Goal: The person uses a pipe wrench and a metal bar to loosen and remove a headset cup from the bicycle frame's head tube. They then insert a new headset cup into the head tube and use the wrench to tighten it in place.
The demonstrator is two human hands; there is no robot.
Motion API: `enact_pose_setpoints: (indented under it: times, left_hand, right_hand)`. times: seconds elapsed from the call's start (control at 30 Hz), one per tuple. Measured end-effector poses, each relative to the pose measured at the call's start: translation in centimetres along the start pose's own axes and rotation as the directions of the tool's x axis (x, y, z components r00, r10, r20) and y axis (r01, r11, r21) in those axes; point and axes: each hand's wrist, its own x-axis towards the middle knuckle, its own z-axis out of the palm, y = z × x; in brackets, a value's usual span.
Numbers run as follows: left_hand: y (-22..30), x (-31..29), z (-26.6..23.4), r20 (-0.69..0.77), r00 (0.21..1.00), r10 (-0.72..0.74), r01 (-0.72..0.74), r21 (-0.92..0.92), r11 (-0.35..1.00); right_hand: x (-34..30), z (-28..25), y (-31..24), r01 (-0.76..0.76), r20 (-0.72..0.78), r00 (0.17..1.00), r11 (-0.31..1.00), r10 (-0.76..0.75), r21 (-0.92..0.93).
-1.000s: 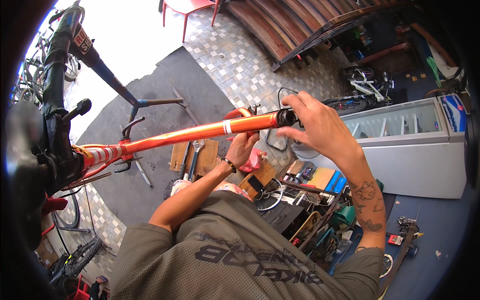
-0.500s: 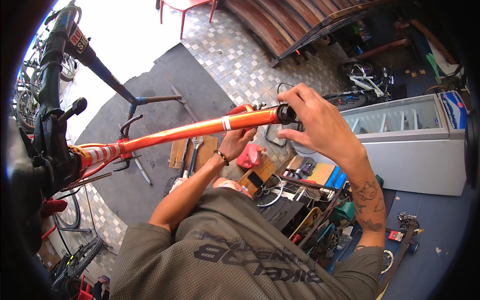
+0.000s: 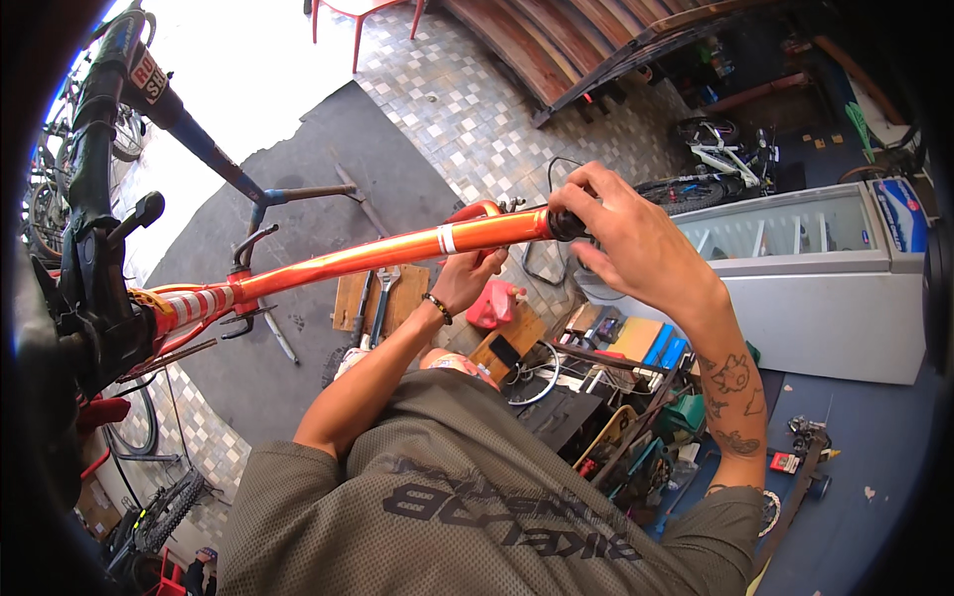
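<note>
An orange bike frame [image 3: 358, 255] with white bands stretches across from a black clamp stand [image 3: 94, 308] on the left. My left hand [image 3: 469, 283] is closed at the underside of the frame near its right end; the tube hides part of the fingers. At that end sits a black headset cup [image 3: 564, 226]. My right hand [image 3: 626, 233] has its fingers curled over the cup, with the thumb below and partly apart from it.
On the dark floor mat beyond stands another bare frame in blue [image 3: 214, 144]. Wrenches [image 3: 383, 303] lie on a wooden board below. A crowded tool cart [image 3: 606, 397] is at my right, before a white chest freezer [image 3: 785, 318]. A small white bike [image 3: 720, 164] lies behind.
My right hand has moved slightly left, and its fingers have closed in over the headset cup. The left hand stays at the tube. The view has shifted a little.
</note>
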Motion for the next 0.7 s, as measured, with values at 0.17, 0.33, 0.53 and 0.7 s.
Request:
enact_pose_setpoints:
  times: [0.17, 0.33, 0.53, 0.7]
  left_hand:
    - [-0.1, 0.0, -0.1, 0.000, 1.000, 0.001, -0.001, 0.001, 1.000]
    - [0.0, -0.2, -0.2, 0.013, 0.999, -0.046, 0.046, 0.011, 0.999]
    - [0.2, -0.2, 0.0, -0.032, 0.999, -0.004, 0.005, 0.037, 0.999]
    - [0.3, -0.1, -0.1, -0.027, 0.999, -0.034, 0.036, 0.070, 0.997]
  right_hand:
    - [-0.2, -0.7, 0.6, -0.006, -0.036, 0.999, 0.997, 0.009, 0.075]
    - [-1.5, -1.5, 2.5, -0.253, 0.024, 0.942, 0.658, 0.336, 0.709]
    - [-2.1, 0.9, 2.8, -0.185, -0.055, 0.974, 0.912, 0.220, 0.367]
    - [-1.2, 1.7, 2.8, -0.046, -0.130, 0.988, 0.971, 0.078, 0.233]
